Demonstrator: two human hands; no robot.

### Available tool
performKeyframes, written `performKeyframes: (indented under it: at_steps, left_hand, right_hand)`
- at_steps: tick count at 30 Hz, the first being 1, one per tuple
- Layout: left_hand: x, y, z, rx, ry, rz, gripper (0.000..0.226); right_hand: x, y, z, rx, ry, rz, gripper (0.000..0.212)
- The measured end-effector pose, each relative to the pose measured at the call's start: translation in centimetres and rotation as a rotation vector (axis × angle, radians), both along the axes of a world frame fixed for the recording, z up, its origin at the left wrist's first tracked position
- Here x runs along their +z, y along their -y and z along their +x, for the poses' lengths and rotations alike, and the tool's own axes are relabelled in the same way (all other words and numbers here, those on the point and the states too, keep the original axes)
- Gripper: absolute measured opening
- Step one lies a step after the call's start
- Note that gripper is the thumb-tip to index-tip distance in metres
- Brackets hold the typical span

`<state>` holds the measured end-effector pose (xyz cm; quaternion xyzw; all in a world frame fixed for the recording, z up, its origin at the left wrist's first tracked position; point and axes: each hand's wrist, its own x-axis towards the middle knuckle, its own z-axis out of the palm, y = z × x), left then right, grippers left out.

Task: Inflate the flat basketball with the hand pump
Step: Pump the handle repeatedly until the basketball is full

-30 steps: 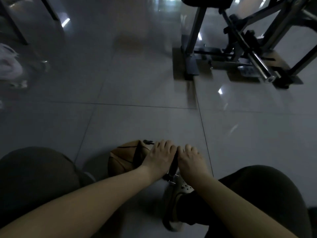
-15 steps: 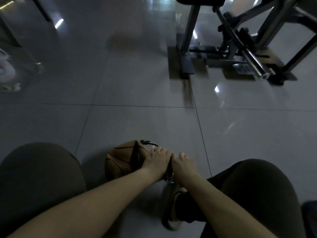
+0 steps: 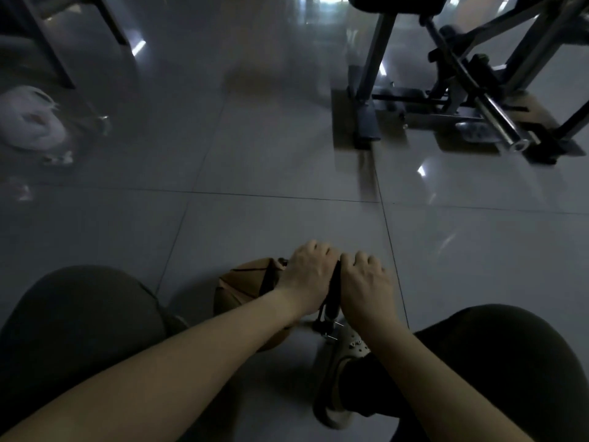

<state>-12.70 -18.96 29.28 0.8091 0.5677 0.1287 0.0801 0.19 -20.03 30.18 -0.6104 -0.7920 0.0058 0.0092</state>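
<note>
Left hand [image 3: 306,275] and right hand [image 3: 363,282] clench the mostly hidden pump [image 3: 333,295] beside half-covered basketball [image 3: 245,282].

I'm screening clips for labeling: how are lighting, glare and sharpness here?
Head view: dim overall, yet the left hand, right hand and pump are legible; bright glare streaks the glossy floor; the white bag at far left is smeared by blur.

Dim room with a glossy grey tiled floor [image 3: 287,148], dark grout lines crossing it and small light glints [image 3: 421,170] reflected. Upper right: a dark metal exercise machine [image 3: 369,100] with a padded seat [image 3: 395,3] and a slanted chrome bar [image 3: 500,122]. Far left: a white plastic bag [image 3: 28,119] beside dark furniture legs [image 3: 47,43].
</note>
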Motion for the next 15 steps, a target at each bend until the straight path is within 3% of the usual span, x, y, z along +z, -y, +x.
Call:
performKeyframes:
  at_steps: [6, 11, 15]
  left_hand:
    - [-4.5, -0.5, 0.7, -0.006, -0.099, -0.079, 0.03]
    - [-6.3, -0.1, 1.8, -0.041, -0.205, -0.173, 0.041]
    - [-5.7, -0.2, 2.3, -0.054, -0.216, -0.221, 0.027]
  right_hand:
    - [-2.8, -0.8, 0.4, 0.026, 0.094, -0.283, 0.037]
    - [-4.7, -0.5, 0.8, 0.016, 0.134, -0.404, 0.031]
    - [-4.5, -0.3, 1.1, -0.021, 0.123, -0.404, 0.035]
